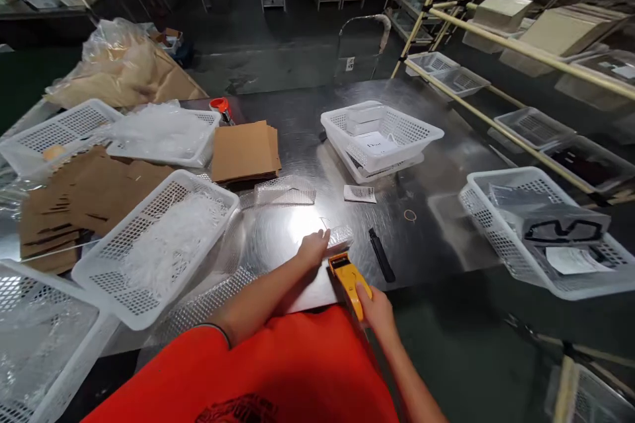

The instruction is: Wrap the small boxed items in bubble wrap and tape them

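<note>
Yellow handheld tool (pixel 351 283) is at the near edge of the metal table (pixel 307 145), and through the head camera I see it gripped in the right hand (pixel 377 307). I have those fingers closed around its lower end, with the tool slanting up and leftward, its dark-mouthed head just beside a small clear packet (pixel 340 236). From where I sit, I cannot tell whether the head touches the packet.

My left hand (pixel 314 247) is at the packet's left side, fingers bent and pointing forward; I cannot make out whether they pinch the packet or only rest against it. Just right of the tool I find a black pen-like object (pixel 381 256) lying at a slant, and farther right a thin tan loop (pixel 409 215). Beyond the packet lies a printed slip (pixel 360 193), and to the left of that I see a sheet of bubble wrap (pixel 285 190) in front of a stack of brown cardboard (pixel 243 151).

Past the slip I have a white basket (pixel 411 145) set on another, holding white boxes (pixel 376 143). To my left, a tilted-looking white tray (pixel 106 284) contains white shredded filler (pixel 173 244). At the far right, a white bin (pixel 483 228) holds clear-wrapped goods (pixel 563 230) with a dark glasses shape showing.
</note>
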`<state>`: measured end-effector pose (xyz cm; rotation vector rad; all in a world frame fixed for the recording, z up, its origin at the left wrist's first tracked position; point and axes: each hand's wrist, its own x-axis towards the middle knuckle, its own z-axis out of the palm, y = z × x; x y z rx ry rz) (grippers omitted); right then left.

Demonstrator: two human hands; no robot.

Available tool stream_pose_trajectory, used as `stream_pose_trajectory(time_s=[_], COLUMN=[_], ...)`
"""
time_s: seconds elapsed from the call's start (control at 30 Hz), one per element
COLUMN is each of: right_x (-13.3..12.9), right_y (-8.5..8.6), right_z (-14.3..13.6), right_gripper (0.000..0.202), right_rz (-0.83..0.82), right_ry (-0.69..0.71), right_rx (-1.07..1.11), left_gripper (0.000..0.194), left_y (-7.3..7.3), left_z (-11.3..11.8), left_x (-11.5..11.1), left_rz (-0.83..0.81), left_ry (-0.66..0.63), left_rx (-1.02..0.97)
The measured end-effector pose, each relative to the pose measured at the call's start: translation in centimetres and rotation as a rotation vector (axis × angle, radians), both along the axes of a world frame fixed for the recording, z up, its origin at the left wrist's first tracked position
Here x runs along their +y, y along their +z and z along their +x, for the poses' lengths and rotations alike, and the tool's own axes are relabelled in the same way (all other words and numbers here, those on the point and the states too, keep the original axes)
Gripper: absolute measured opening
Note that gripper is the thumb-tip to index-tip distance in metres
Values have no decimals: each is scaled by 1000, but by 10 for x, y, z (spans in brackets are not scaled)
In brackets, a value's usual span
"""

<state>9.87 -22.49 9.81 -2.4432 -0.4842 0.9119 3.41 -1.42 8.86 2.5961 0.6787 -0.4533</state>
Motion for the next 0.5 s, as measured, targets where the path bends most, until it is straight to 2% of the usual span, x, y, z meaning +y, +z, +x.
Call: stream_pose_trajectory(time_s=[0.13,0.27,0.5], right_x=[36,61,76], right_y=[7,14,23], right_z=[19,33,52], right_gripper=[44,47,41], right_rz=[-126,-241,-239], right_ry=[52,78,31], right_rx=[-28,-54,-84], left_gripper=[54,57,55], left_y=[-6,-10,1], left_z=[-1,2,3], left_x=[-8,-8,-12], left_rz=[2,5,27], left_ry=[19,45,52], left_rx=[-21,-24,-40])
